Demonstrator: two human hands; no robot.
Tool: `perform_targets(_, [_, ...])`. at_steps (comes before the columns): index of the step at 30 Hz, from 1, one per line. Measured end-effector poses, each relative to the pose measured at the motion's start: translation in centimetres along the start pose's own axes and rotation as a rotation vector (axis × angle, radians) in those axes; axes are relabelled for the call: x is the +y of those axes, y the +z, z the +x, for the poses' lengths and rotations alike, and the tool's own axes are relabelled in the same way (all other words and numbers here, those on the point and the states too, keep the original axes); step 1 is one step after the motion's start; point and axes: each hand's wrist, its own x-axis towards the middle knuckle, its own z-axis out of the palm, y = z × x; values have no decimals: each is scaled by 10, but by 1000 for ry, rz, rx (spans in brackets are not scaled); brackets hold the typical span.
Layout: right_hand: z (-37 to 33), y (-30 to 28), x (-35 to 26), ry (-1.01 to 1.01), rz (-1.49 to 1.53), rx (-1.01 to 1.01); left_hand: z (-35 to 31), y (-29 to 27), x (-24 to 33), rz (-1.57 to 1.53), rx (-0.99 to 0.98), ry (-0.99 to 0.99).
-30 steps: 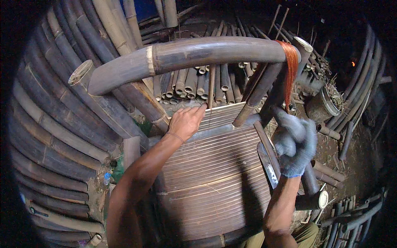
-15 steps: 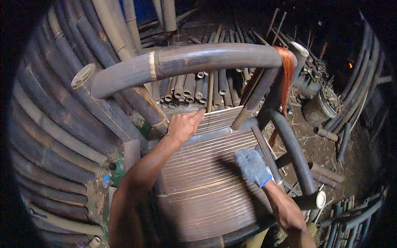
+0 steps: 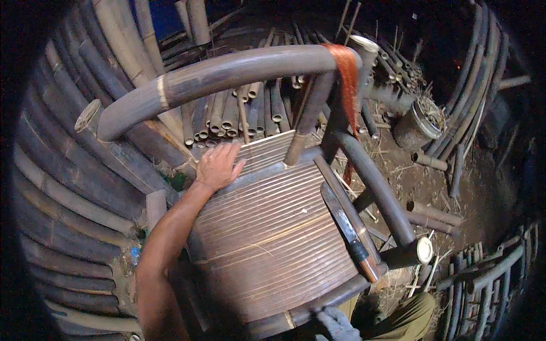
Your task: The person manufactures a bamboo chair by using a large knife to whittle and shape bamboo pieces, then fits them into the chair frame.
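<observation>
A dark bamboo chair stands before me, its seat (image 3: 256,227) made of narrow slats laid side by side. My left hand (image 3: 219,165) rests at the seat's back left corner, by a short panel of slats (image 3: 267,149) under the backrest; its fingers are outstretched and hold nothing I can see. At the lower edge, just below the seat's front rail (image 3: 315,298), my right hand (image 3: 336,324) wears a grey glove; it is cut off and blurred, so its fingers cannot be read. A knife (image 3: 346,230) with a dark and brown handle lies along the seat's right side.
Orange-red strands (image 3: 344,71) hang over the thick curved top rail (image 3: 244,68). Dark bamboo poles (image 3: 68,193) lean along the left, and cut lengths (image 3: 227,116) are stacked behind the chair. A bucket of scraps (image 3: 420,122) stands at right, near a rack (image 3: 483,290).
My gloved right hand has drawn back from the seat's right side to the lower edge, leaving the knife in sight. My left hand's fingers have spread. The view has shifted right.
</observation>
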Motion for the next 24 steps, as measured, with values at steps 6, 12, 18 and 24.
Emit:
perform_targets(6, [-12,-137,-28,449,-149,100,3,-5,18,245,-96,-100])
perform_targets(12, [109,-119,7,-93,-395,484,2,-15,8,131,-215,-81])
perform_targets(18, [129,-115,35,-86,-344,477,23,-46,120,234,52,-319])
perform_targets(24, [9,-273,11,57,44,319,31,-176,348,-837,545,-274])
